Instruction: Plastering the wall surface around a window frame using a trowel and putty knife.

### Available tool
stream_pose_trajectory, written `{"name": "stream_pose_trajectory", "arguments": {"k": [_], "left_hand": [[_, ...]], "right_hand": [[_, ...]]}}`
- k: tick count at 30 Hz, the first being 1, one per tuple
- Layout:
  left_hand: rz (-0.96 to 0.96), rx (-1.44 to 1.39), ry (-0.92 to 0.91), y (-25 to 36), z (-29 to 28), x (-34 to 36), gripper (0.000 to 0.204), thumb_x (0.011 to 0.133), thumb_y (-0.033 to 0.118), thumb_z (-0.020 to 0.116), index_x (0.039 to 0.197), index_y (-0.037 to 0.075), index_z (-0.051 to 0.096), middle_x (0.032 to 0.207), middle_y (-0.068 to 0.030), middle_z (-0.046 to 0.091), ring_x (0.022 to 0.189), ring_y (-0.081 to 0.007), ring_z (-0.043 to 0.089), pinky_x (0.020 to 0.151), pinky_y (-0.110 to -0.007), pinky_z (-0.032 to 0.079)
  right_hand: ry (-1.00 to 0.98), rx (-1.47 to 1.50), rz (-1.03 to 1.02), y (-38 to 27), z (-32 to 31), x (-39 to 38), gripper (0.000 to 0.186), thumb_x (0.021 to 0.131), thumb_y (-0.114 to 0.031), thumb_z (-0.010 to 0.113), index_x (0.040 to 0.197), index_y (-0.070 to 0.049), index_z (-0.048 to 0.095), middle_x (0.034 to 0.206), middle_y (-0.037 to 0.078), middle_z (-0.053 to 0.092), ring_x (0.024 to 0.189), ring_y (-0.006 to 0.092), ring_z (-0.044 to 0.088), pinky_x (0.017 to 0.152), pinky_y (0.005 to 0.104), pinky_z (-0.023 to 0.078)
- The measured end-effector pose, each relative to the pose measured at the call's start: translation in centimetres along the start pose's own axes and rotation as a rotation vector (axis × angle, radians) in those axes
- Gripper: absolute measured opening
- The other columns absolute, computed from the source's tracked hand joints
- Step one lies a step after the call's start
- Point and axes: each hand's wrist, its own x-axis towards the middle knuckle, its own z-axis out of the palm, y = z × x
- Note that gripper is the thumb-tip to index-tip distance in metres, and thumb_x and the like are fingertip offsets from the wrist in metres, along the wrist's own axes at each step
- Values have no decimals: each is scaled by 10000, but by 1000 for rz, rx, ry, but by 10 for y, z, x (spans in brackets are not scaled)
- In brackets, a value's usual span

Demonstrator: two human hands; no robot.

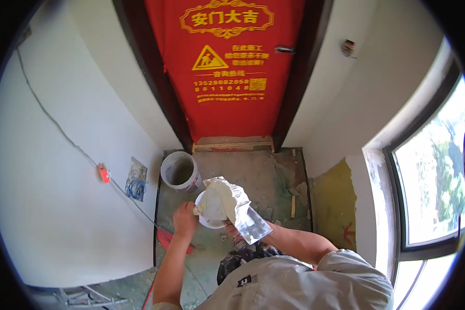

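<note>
A white round bucket (pixel 204 223) is in front of my body, partly covered by a thick cream-white mass of putty (pixel 217 199). My left hand (pixel 185 219) is closed at its left rim, with a lump of putty next to the fingers. Over the bucket's right side slants a broad, shiny metal blade that looks like a plastering trowel (pixel 254 227). Putty coats its far part, while the near corner is bare. My right hand (pixel 233 229) is beneath the blade, fingers curled; the blade hides its grip and the handle.
A larger pail (pixel 180 170) stands on the floor at the left wall. Ahead is a door (pixel 232 119) covered in red sheeting. A cable with a red box (pixel 104 173) runs along the left wall, near an open wire box (pixel 136 179). A window (pixel 431 170) is at right.
</note>
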Motion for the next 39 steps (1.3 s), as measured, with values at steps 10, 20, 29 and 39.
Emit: {"name": "stream_pose_trajectory", "arguments": {"k": [10, 20, 29, 39], "left_hand": [[-256, -1007, -403, 85, -26, 43, 136, 766, 16, 710, 800, 37, 581, 558, -73, 559, 358, -164, 444, 375, -316, 370], [163, -554, -1508, 246, 15, 112, 251, 741, 49, 838, 926, -27, 687, 654, -80, 635, 462, -143, 520, 441, -290, 406], [-149, -614, -1381, 343, 49, 172, 265, 809, 171, 838, 725, 27, 631, 568, -48, 567, 419, -130, 452, 414, -275, 348], [237, -559, -1423, 609, 20, 258, 347, 878, 153, 747, 599, 96, 548, 470, -21, 501, 374, -123, 386, 410, -263, 322]], "right_hand": [[279, -348, -833, -54, 69, -130, 510, 998, -457, 571, 1338, -76, 576, 1096, 115, 649, 823, 208, 576, 696, 322, 457], [666, -514, -1073, -73, 82, -198, 504, 999, -417, 589, 1366, -71, 583, 1187, 74, 654, 965, 181, 600, 809, 318, 486], [834, -798, -1427, -228, 138, -356, 393, 992, -272, 602, 1314, -49, 567, 1179, 51, 644, 1022, 135, 585, 881, 293, 479], [1267, -1374, -1377, -323, 76, -437, 251, 841, -98, 643, 1076, -41, 576, 899, 68, 660, 771, 176, 586, 707, 291, 477]]}}
